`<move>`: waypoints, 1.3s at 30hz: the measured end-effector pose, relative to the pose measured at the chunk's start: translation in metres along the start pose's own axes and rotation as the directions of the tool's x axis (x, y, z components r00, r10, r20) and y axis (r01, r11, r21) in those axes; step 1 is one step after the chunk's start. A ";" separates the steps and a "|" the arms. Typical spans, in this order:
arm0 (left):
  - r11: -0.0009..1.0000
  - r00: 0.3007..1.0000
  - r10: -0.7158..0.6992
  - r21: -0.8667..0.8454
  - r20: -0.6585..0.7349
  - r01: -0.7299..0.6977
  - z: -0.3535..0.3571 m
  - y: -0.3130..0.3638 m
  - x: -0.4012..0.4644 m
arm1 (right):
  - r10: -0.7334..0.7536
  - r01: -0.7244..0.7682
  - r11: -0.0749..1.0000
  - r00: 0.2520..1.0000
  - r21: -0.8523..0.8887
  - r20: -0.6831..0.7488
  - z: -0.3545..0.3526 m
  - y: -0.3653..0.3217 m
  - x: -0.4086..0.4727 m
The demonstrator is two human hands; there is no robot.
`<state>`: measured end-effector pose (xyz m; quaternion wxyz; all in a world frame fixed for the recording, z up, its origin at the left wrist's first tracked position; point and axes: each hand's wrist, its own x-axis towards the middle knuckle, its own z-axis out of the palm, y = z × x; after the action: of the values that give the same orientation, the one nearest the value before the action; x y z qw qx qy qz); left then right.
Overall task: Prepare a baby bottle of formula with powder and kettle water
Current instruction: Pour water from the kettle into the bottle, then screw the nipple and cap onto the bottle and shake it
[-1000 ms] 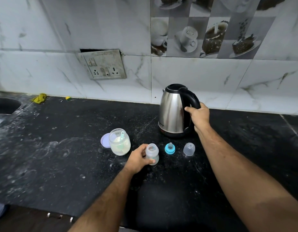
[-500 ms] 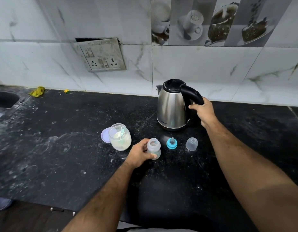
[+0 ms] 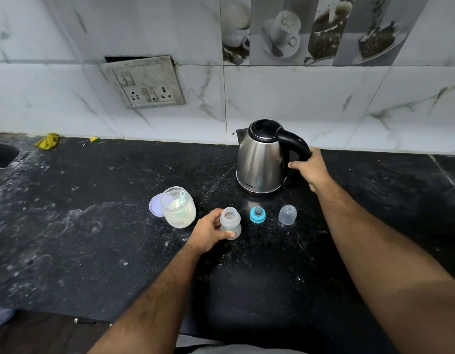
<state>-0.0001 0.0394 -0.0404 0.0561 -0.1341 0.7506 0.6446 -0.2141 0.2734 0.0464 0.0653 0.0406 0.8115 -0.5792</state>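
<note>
i face a dusty black stone counter, white marble wall tiles, a grimy socket plate, coffee-print tiles above.

Left hand grips the bottle; right hand grips the kettle handle.

Black countertop with white speckles and smears. White marble-veined wall tiles; grey-brown coffee-cup print tiles above. Dirty off-white switch plate. Shiny silver steel kettle, black lid and handle. Translucent cloudy-white baby bottle. Teal ring on clear nipple. Clear frosted cap. Clear jar, cream powder, pale green scoop inside. Lilac lid. Yellow cloth and yellow scrap by wall.
</note>
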 end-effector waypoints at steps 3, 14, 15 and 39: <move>1.000 1.000 -0.002 -0.009 0.006 0.002 0.000 0.000 -0.001 | -0.063 0.014 0.986 0.956 -0.169 -0.288 0.003 0.004 -0.026; 1.000 1.000 -0.007 0.006 -0.005 0.007 0.000 0.001 -0.001 | -0.223 0.210 0.781 0.973 -0.588 0.052 0.071 0.063 -0.122; 1.000 1.000 -0.005 0.010 -0.006 0.005 0.000 0.001 -0.002 | -0.196 0.200 0.761 0.978 -0.618 0.075 0.075 0.065 -0.122; 0.993 0.999 0.048 0.104 0.002 -0.048 0.017 0.013 -0.023 | -0.142 0.138 0.842 0.989 -0.521 0.032 0.040 0.018 -0.158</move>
<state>0.0168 0.0609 -0.0249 0.0475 -0.1130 0.7862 0.6057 -0.0527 0.2428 0.0413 0.0281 -0.0355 0.9392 -0.3404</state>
